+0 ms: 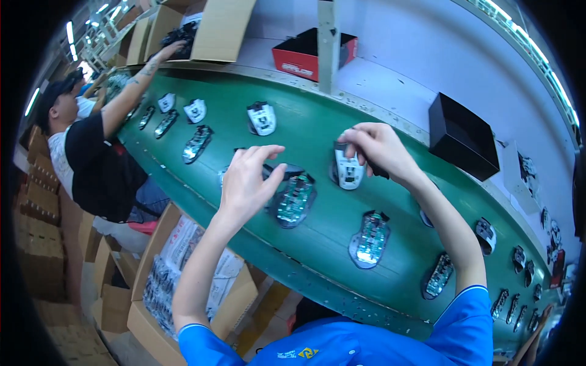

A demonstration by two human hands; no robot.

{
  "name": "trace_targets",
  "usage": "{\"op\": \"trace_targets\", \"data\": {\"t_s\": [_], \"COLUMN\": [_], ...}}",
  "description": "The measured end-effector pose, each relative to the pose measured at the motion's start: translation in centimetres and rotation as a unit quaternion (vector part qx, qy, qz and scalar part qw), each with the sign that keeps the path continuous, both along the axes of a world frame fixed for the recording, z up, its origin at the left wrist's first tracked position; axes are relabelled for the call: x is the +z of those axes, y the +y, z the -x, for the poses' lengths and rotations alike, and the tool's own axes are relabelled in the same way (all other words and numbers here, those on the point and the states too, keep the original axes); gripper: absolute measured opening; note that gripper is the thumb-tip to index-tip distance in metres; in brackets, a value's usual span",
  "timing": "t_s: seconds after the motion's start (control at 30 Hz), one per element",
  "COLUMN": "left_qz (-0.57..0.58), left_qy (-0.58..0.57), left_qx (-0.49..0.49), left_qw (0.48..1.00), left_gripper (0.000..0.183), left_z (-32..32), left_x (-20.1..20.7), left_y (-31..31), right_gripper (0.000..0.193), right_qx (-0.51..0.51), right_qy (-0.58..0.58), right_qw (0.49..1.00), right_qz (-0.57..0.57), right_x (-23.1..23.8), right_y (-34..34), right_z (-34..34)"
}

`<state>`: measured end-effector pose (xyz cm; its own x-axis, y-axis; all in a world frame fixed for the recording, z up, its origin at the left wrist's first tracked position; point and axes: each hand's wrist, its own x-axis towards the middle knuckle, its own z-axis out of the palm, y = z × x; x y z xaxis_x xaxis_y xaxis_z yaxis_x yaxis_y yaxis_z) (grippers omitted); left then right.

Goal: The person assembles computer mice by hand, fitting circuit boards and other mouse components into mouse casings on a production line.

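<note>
My left hand (pixel 249 183) hovers over the green belt, thumb and fingers apart, with nothing seen between them. Just beside it lies a computer mouse base with a green circuit board (pixel 295 200); a dark part behind the fingers is partly hidden. My right hand (pixel 381 149) is closed, its thumb and fingertips pinching the upper end of a white and black mouse shell (pixel 348 171). Something dark shows under that palm, too covered to make out. Nearer me sits another mouse base with a circuit board (pixel 370 240).
More mouse shells (pixel 262 118) and circuit-board bases (pixel 197 144) line the green conveyor belt (pixel 317 250). A red and black box (pixel 296 62) and a black box (pixel 462 137) stand along the far ledge. At left, a co-worker (pixel 97 146) reaches into a cardboard box (pixel 223 30). An open carton (pixel 238 299) stands below.
</note>
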<state>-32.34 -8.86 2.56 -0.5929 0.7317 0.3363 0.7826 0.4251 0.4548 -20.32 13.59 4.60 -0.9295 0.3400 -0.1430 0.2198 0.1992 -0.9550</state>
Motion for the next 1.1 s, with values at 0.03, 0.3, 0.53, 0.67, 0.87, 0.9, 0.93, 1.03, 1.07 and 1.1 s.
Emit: {"op": "trace_targets", "data": {"t_s": [0.03,0.3,0.53,0.67,0.87,0.9,0.93,1.03,1.07,1.1], "left_qz": [0.042,0.28,0.108,0.117,-0.095,-0.115,-0.135,-0.157,-0.159,-0.164], "left_qy": [0.052,0.117,0.048,0.008,-0.438,-0.503,-0.565,-0.656,-0.687,-0.692], "left_qx": [-0.015,-0.011,-0.091,-0.067,-0.066,-0.084,-0.103,-0.118,-0.116,-0.118], "left_qw": [0.998,0.953,0.989,0.991,0.892,0.852,0.808,0.729,0.7,0.693], "left_gripper": [0.033,0.074,0.08,0.064,0.067,0.065,0.062,0.044,0.041,0.051], "left_z": [-0.9,-4.1,-2.6,-2.3,-3.5,-4.4,-5.2,-8.1,-8.5,-8.9], "left_x": [0.3,-4.5,-6.9,-6.0,-0.4,0.2,0.6,1.4,1.6,1.9], "left_y": [1.7,14.4,15.2,15.7,11.9,10.9,9.9,6.4,4.9,3.6], "right_gripper": [0.027,0.037,0.037,0.058,0.034,0.025,0.016,0.023,0.029,0.036], "right_qx": [-0.047,-0.059,0.032,0.049,0.022,0.043,0.042,0.029,0.009,0.002], "right_qy": [-0.015,0.017,0.065,0.086,0.014,0.012,0.024,0.074,0.108,0.043], "right_qw": [0.995,0.979,0.96,0.905,0.812,0.82,0.819,0.902,0.94,0.979], "right_qz": [0.084,0.192,-0.27,-0.414,-0.583,-0.57,-0.572,-0.425,-0.323,-0.197], "right_x": [-0.3,-4.4,-6.9,-7.9,-7.7,-8.0,-8.1,-6.1,-4.7,-2.2], "right_y": [1.2,5.3,6.2,4.9,5.0,5.1,5.0,5.3,4.7,3.9], "right_z": [-1.2,-6.8,-8.6,-8.5,-11.1,-11.0,-11.0,-11.0,-11.7,-12.5]}}
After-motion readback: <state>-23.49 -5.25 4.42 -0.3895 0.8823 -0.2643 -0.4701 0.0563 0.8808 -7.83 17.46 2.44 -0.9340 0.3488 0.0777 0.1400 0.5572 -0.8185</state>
